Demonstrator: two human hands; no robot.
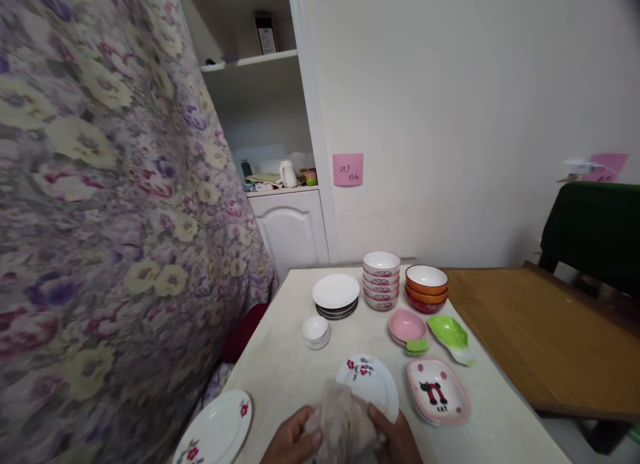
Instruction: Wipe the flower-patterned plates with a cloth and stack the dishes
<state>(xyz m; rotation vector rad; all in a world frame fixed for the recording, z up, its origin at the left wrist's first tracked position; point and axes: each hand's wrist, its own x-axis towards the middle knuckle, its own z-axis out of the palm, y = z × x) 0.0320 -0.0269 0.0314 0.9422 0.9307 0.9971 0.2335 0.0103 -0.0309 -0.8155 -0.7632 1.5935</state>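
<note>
We see both hands closed on a crumpled beige cloth at the table's near edge: the left hand grips its left side, the right hand its right. The cloth presses on a flowered white plate, beside a pink cat dish.

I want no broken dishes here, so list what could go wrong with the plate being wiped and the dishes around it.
1. The left hand and right hand press a cloth on the flowered plate; it could slide on the table.
2. Another plate seems to overhang the table's left edge; an elbow might knock it off.
3. The bowl stack stands tall and could topple if bumped.
</note>
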